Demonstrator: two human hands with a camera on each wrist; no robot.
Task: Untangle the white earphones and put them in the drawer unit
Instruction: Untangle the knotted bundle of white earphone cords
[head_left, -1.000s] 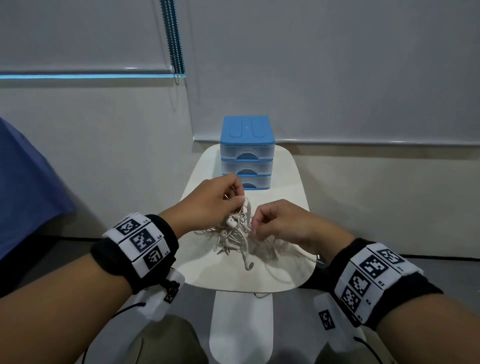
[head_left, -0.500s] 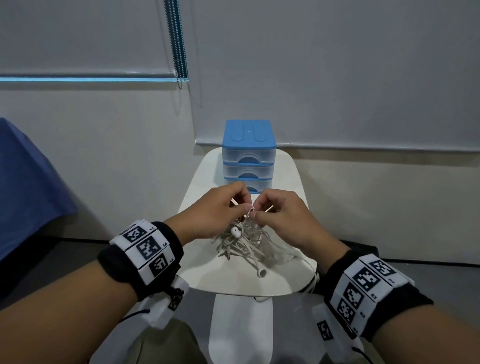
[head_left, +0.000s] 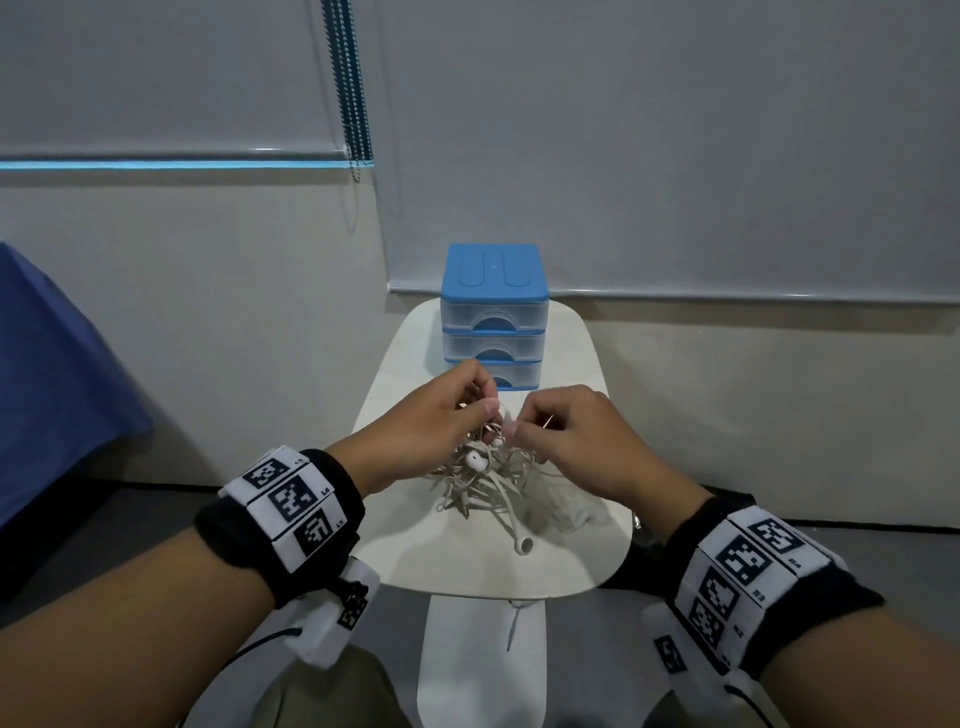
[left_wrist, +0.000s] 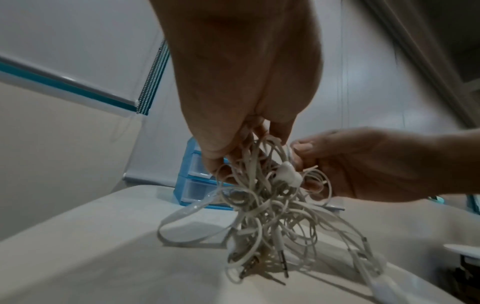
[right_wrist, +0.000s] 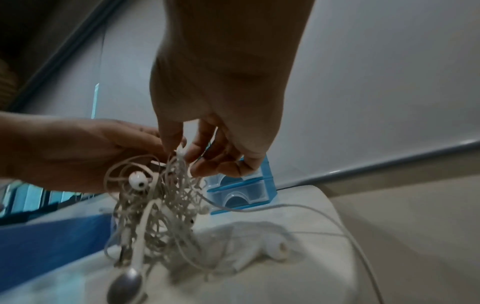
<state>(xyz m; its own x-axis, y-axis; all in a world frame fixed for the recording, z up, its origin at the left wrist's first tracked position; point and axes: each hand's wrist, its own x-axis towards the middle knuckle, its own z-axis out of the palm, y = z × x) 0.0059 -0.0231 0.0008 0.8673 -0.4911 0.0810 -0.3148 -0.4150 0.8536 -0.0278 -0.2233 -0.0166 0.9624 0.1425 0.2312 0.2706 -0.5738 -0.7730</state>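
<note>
— So why are both hands lifting the knotted bundle of thin white earphone cords (head_left: 485, 475) off the pale surface (head_left: 566, 564)?

— Probably letting loose loops hang. The left hand (head_left: 441, 415) is bunching the top strands in curled fingers; the right hand (head_left: 569, 426) is pinching one cord beside it.

— And the blue-topped clear plastic drawer unit (head_left: 493, 312)?

— Sitting just beyond the hands, drawers closed.

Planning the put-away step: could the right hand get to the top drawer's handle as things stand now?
Probably not yet. The way to the top drawer looks free, and it faces the person, but the right hand pinches the earphone tangle, as does the left hand. It would have to let go first.
</note>
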